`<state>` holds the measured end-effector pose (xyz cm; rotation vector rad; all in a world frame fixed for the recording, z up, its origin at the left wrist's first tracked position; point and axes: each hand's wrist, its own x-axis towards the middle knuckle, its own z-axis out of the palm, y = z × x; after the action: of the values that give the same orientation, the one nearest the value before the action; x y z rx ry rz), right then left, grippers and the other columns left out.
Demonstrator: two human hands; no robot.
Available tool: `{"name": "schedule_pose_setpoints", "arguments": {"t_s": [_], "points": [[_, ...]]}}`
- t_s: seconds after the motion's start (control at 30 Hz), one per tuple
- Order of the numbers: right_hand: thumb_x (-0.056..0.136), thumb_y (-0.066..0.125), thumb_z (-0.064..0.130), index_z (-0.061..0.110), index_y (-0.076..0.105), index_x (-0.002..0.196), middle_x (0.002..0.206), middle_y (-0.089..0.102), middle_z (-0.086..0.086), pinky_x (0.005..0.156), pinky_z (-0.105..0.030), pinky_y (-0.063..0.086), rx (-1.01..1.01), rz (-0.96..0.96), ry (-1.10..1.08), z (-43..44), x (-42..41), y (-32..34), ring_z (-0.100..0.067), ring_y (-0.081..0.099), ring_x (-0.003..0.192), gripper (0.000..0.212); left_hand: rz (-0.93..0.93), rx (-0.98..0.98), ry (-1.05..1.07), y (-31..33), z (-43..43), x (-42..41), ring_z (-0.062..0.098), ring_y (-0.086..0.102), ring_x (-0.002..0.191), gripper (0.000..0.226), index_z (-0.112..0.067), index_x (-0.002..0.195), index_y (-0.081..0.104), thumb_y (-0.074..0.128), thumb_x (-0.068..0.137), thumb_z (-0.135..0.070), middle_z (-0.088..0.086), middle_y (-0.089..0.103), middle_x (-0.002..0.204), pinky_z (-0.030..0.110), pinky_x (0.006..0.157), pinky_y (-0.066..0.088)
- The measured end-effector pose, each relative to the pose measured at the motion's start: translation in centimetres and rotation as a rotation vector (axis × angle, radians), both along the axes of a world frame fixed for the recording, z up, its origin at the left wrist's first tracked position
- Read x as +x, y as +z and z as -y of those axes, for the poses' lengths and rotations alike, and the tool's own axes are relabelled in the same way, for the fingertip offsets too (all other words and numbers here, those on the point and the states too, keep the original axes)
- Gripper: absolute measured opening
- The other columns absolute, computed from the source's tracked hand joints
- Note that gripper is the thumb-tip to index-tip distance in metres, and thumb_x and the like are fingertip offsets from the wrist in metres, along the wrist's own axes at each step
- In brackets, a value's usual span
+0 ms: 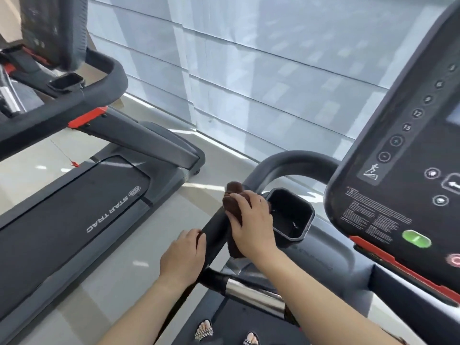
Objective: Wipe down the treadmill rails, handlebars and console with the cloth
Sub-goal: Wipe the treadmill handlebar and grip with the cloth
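A dark brown cloth (230, 199) is wrapped over the left handlebar (286, 161) of the treadmill I stand on. My right hand (254, 220) presses on the cloth and grips it against the bar. Lower on the same bar, my left hand (184, 255) curls around the dark grip; a bit of brown shows at its fingertips. The black console (398, 170) with round buttons and a green button stands at the right. A cup holder (291, 215) sits just right of my right hand. A chrome grip sensor (254, 295) lies on the inner bar below.
A second treadmill (74, 210) marked STAR TRAC stands to the left, with its own handlebar (82, 95) and console (49, 28). Pale floor (119, 282) runs between the two machines. A window with blinds (249, 70) fills the far side. My sandalled feet (204, 332) are on the belt.
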<state>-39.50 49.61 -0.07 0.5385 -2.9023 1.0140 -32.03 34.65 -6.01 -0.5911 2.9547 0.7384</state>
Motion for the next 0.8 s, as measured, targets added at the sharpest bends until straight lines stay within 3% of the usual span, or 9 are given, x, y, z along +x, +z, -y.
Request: {"name": "schedule_pose_setpoints", "arguments": {"t_s": [0.1,0.2,0.37,0.57,0.63,0.73,0.8], "points": [[0.09,0.052,0.035,0.027,0.046,0.129,0.138,0.04,-0.003,0.091,-0.055,0.04,0.076,-0.097,-0.163,-2.9,-0.6,0.7,-0.027,0.03,0.128,0.04,-0.039,0.029,-0.112,0.6,-0.9,-4.0,0.015,0.051,0.091,0.041,-0.024,0.118,0.052,0.026,0.094,-0.045,-0.003,0.056,0.11,0.03,0.07,0.04],[0.092,0.05,0.036,0.026,0.046,0.131,0.14,0.039,-0.004,0.093,-0.056,0.039,0.182,-0.01,-0.265,-3.9,-0.5,-0.5,-0.028,0.027,0.13,0.041,-0.02,0.089,-0.193,1.0,-2.4,-7.6,0.024,0.053,0.101,0.04,-0.017,0.121,0.048,0.028,0.096,-0.04,0.004,0.055,0.117,0.035,0.075,0.043],[0.094,0.044,0.04,0.028,0.039,0.134,0.145,0.034,-0.005,0.096,-0.057,0.035,0.319,0.04,-0.289,-0.8,-2.3,-2.4,-0.03,0.024,0.134,0.042,-0.055,0.22,-0.231,0.2,-2.6,-9.3,0.025,0.057,0.1,0.037,-0.017,0.124,0.046,0.028,0.096,-0.035,0.005,0.059,0.118,0.039,0.081,0.047],[0.071,0.076,0.034,0.027,0.051,0.124,0.125,0.056,-0.007,0.073,-0.051,0.052,0.451,-0.078,-0.2,-2.1,-0.4,-3.3,-0.032,0.056,0.109,0.059,-0.089,0.274,-0.266,0.3,-2.5,-9.2,0.023,0.055,0.107,0.04,-0.018,0.132,0.041,0.029,0.097,-0.033,0.005,0.057,0.125,0.034,0.086,0.044],[0.076,0.071,0.036,0.026,0.051,0.125,0.127,0.055,-0.008,0.074,-0.051,0.051,0.435,-0.097,-0.225,-2.3,-1.0,-3.5,-0.033,0.056,0.106,0.053,-0.09,0.264,-0.27,0.3,-2.5,-9.2,0.023,0.055,0.107,0.04,-0.018,0.131,0.042,0.029,0.097,-0.032,0.005,0.057,0.124,0.034,0.086,0.043],[0.091,0.05,0.042,0.025,0.042,0.133,0.138,0.042,-0.008,0.083,-0.049,0.044,0.37,0.008,-0.318,-1.5,-2.4,-3.0,-0.033,0.047,0.113,0.045,-0.083,0.261,-0.274,0.5,-2.5,-9.3,0.025,0.055,0.105,0.038,-0.015,0.13,0.043,0.03,0.097,-0.031,0.007,0.057,0.123,0.035,0.085,0.044],[0.091,0.051,0.039,0.025,0.042,0.134,0.136,0.044,-0.008,0.084,-0.049,0.044,0.392,-0.023,-0.267,-1.6,-1.6,-2.8,-0.033,0.047,0.113,0.046,-0.066,0.267,-0.282,0.5,-2.5,-9.2,0.026,0.055,0.105,0.039,-0.015,0.13,0.042,0.029,0.097,-0.032,0.007,0.057,0.123,0.037,0.086,0.044]]}}
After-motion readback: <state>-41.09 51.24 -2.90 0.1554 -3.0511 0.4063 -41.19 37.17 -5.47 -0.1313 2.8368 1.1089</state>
